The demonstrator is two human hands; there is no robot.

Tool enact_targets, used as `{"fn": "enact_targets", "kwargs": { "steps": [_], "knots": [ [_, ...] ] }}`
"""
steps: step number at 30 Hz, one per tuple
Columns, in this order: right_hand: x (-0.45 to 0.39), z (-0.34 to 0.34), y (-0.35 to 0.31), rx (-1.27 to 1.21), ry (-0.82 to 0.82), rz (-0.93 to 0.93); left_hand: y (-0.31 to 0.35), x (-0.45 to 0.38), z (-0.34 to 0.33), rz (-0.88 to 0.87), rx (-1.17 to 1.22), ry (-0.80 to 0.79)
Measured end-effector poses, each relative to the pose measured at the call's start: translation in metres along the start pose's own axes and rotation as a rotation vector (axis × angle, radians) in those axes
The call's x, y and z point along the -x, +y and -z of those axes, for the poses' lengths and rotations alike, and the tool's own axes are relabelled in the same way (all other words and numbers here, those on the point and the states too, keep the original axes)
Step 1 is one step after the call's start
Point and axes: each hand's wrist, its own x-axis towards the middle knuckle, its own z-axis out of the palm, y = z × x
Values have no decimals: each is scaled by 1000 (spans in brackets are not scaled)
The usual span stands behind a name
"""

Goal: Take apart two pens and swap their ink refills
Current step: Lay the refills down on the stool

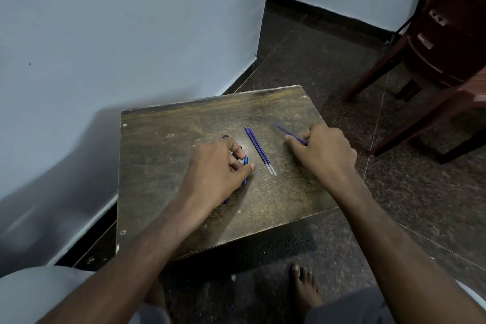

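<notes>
My left hand [221,163] is curled down over a blue pen barrel [245,169] on the surface [163,166], thumb and fingers closed around it; most of the barrel is hidden under my palm, and what shows runs near to far. My right hand [322,151] is closed around a thin purple refill [289,133], whose free end points far and to the left, slanting up off the wood. Between my hands two more refills [259,150] lie side by side and touching, their long axis running from near-right to far-left, clear ends toward me.

The surface is a small, worn brown tabletop, scuffed and dull. It stands against a pale wall [118,34] at left, on a dark speckled floor [394,192]. Dark wooden furniture [447,42] with drawer handles stands at far right. My bare foot [303,289] rests on the floor near me.
</notes>
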Motion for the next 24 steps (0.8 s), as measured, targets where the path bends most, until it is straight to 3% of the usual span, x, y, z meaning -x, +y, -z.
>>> {"fn": "enact_targets", "kwargs": {
  "steps": [4, 7, 11, 19, 24],
  "knots": [
    [-5, 2, 10, -115, -96, -7, -1, 1, 1, -10, 0, -3],
    [-6, 2, 11, -174, -38, -27, -1, 0, 1, -21, 0, 1],
    [-5, 2, 5, -103, 33, -77, -2, 1, 0, -35, 6, 7],
    [4, 18, 16, 56, -197, -104, -3, 0, 1, -34, 9, 23],
    [10, 29, 29, 147, -231, -107, -2, 0, 0, -18, 33, 15]
  ]
}}
